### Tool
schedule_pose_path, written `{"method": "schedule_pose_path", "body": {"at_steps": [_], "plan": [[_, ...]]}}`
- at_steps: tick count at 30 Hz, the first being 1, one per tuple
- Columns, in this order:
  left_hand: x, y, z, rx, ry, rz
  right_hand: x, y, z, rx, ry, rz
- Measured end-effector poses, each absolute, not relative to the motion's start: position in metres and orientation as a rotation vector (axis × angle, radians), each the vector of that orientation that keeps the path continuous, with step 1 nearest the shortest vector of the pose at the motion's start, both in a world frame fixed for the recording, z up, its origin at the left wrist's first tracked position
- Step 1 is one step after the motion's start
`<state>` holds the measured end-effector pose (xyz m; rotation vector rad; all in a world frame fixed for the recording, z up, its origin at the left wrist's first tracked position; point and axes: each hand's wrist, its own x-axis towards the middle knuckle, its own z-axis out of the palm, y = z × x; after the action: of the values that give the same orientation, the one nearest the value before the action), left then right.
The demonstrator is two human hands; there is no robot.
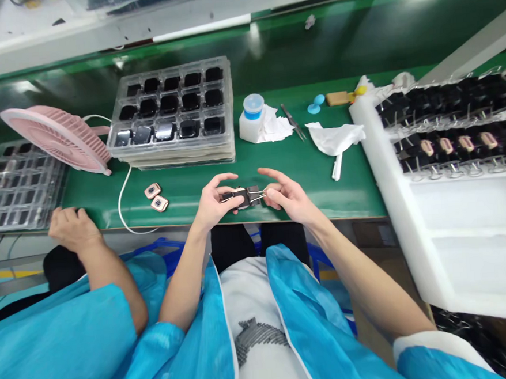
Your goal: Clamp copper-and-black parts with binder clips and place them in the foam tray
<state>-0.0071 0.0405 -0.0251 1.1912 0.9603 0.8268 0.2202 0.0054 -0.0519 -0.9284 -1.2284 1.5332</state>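
Observation:
Over the front edge of the green bench, my left hand (214,202) is closed on a small dark watch case (239,198) with a pale edge, partly hidden by the fingers. A black binder clip (254,196) sits on its right end. My right hand (288,195) pinches that clip's wire handles between thumb and fingers, index finger raised. Another black clip seems to be under my left fingers, though I cannot tell for sure. To the left, two rose-gold watch cases (156,197) lie on the bench.
Stacked clear trays (176,154) of black screens stand behind, beside a pink fan (65,136). Tweezers (293,122), a blue-capped bottle (253,107) and a white cloth (334,137) lie behind my hands. A white foam tray (405,231) holds clipped cases. A co-worker's hand (74,228) rests left.

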Motion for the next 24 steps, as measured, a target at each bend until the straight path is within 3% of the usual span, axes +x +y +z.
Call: {"method": "schedule_pose_path", "body": {"at_steps": [24], "plan": [[-0.009, 0.036, -0.01, 1.293, 0.966, 0.702, 0.216, 0.001, -0.049, -0.985, -1.292, 1.516]]}}
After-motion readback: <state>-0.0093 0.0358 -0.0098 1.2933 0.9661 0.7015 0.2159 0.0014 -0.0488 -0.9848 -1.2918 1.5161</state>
